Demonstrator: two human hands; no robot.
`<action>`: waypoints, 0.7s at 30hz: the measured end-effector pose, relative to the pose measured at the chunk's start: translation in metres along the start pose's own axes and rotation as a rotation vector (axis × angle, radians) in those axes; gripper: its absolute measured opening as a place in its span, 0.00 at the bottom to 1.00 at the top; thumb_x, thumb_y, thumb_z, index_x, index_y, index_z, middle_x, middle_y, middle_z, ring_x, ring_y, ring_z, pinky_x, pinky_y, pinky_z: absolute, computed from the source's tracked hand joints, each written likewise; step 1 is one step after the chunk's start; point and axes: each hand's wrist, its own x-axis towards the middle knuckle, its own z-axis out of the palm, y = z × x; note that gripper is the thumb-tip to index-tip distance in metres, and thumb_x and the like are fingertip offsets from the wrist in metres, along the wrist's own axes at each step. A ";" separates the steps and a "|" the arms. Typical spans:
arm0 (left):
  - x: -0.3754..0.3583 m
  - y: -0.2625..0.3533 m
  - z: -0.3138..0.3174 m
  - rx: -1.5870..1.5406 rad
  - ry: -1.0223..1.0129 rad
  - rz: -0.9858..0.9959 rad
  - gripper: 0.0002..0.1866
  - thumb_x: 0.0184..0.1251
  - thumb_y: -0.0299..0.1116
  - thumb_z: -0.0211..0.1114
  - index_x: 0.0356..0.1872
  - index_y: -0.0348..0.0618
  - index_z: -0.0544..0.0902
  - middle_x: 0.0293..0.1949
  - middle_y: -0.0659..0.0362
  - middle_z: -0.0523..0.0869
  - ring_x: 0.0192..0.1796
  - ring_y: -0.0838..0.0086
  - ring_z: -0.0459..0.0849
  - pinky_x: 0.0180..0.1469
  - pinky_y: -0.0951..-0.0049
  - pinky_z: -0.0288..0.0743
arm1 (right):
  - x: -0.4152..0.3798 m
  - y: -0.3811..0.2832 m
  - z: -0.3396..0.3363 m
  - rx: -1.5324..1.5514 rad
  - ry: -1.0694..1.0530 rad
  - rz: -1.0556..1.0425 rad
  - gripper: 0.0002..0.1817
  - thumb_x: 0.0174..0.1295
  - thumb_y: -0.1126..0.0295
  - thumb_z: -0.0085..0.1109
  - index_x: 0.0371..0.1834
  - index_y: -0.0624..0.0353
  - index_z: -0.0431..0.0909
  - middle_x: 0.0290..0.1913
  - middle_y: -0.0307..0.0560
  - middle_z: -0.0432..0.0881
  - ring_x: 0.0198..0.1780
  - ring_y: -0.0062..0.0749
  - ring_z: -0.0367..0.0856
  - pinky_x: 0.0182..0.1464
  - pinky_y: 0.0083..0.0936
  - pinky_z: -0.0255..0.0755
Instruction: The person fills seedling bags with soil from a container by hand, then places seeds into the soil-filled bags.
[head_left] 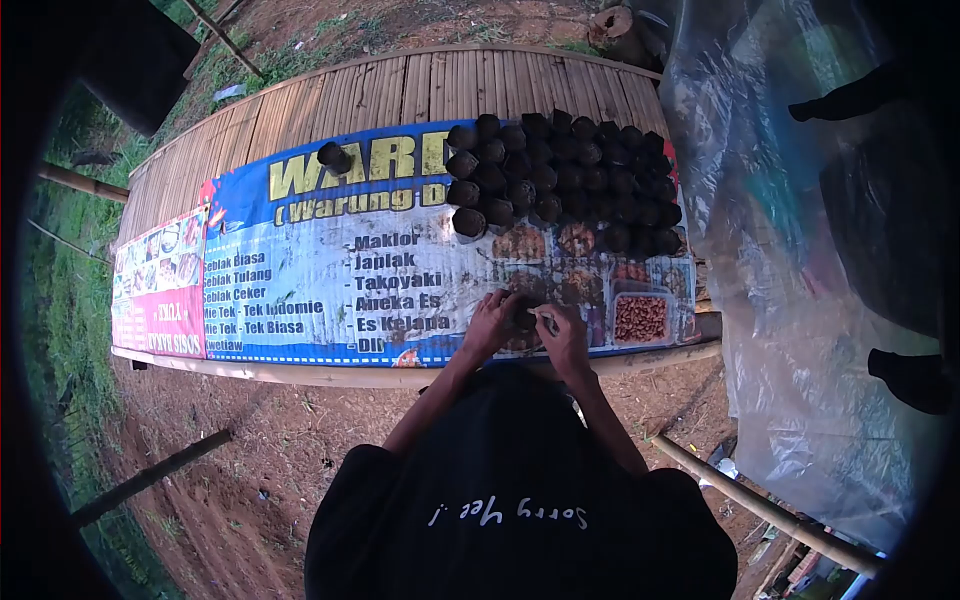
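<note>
My left hand [488,322] is closed around the side of a small black seedling bag [524,318] near the front edge of the banner. My right hand [563,334] sits at the bag's other side, its fingers pinched together close to the rim. What those fingers hold, if anything, is too small to make out. To the right stands a clear plastic tub [672,333] of reddish-brown seeds [640,318]. Beyond my hands, several dark soil-filled seedling bags [545,180] stand packed in rows.
A printed banner [280,290] covers much of the bamboo-slat table [340,105]. One lone seedling bag [334,157] stands at the upper left. Clear plastic sheeting [790,400] hangs along the right side. A bamboo pole [770,505] slants at lower right.
</note>
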 end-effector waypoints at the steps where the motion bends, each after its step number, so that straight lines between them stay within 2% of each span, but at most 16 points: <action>1: 0.000 0.000 0.000 0.007 -0.005 0.004 0.35 0.45 0.36 0.73 0.60 0.51 0.72 0.51 0.52 0.75 0.54 0.54 0.74 0.56 0.57 0.69 | 0.003 -0.002 -0.001 -0.015 0.019 -0.046 0.08 0.55 0.75 0.62 0.39 0.58 0.79 0.37 0.51 0.81 0.41 0.47 0.80 0.43 0.37 0.73; 5: 0.001 -0.002 0.003 0.022 0.004 0.015 0.35 0.45 0.36 0.73 0.60 0.51 0.72 0.52 0.52 0.75 0.53 0.54 0.74 0.56 0.57 0.69 | 0.003 0.014 0.012 -0.043 0.005 -0.131 0.07 0.54 0.76 0.61 0.37 0.59 0.78 0.36 0.51 0.80 0.41 0.47 0.79 0.43 0.37 0.73; 9: -0.002 -0.002 0.001 0.007 0.000 0.012 0.35 0.46 0.35 0.72 0.60 0.51 0.71 0.53 0.52 0.75 0.53 0.53 0.74 0.56 0.57 0.69 | 0.006 0.004 0.003 -0.128 -0.048 -0.114 0.07 0.54 0.77 0.60 0.36 0.60 0.77 0.35 0.51 0.80 0.42 0.46 0.79 0.43 0.37 0.73; 11: 0.001 0.000 -0.001 0.004 0.003 0.017 0.35 0.46 0.35 0.72 0.60 0.50 0.71 0.52 0.52 0.75 0.53 0.53 0.74 0.56 0.57 0.69 | 0.009 -0.002 0.002 -0.026 0.012 -0.088 0.07 0.53 0.77 0.60 0.35 0.60 0.76 0.35 0.50 0.80 0.41 0.48 0.78 0.44 0.38 0.72; 15: 0.000 0.002 0.000 0.016 0.018 0.030 0.33 0.47 0.35 0.71 0.59 0.50 0.72 0.51 0.52 0.75 0.52 0.53 0.74 0.55 0.57 0.69 | 0.010 0.005 0.010 -0.023 -0.029 -0.115 0.07 0.53 0.77 0.59 0.35 0.60 0.75 0.34 0.51 0.80 0.41 0.49 0.78 0.44 0.39 0.71; 17: 0.000 0.004 -0.003 0.014 0.022 0.016 0.33 0.47 0.34 0.71 0.59 0.50 0.72 0.51 0.52 0.75 0.52 0.53 0.75 0.55 0.57 0.69 | 0.012 0.008 0.008 -0.187 0.002 -0.132 0.07 0.53 0.77 0.59 0.35 0.60 0.75 0.34 0.51 0.80 0.40 0.49 0.78 0.43 0.38 0.72; 21: 0.003 0.005 -0.004 0.021 0.018 0.034 0.32 0.47 0.34 0.70 0.58 0.49 0.72 0.50 0.52 0.75 0.52 0.53 0.75 0.54 0.57 0.70 | 0.013 0.005 0.008 -0.132 -0.045 -0.118 0.07 0.52 0.78 0.60 0.35 0.61 0.75 0.34 0.51 0.80 0.40 0.48 0.79 0.41 0.37 0.72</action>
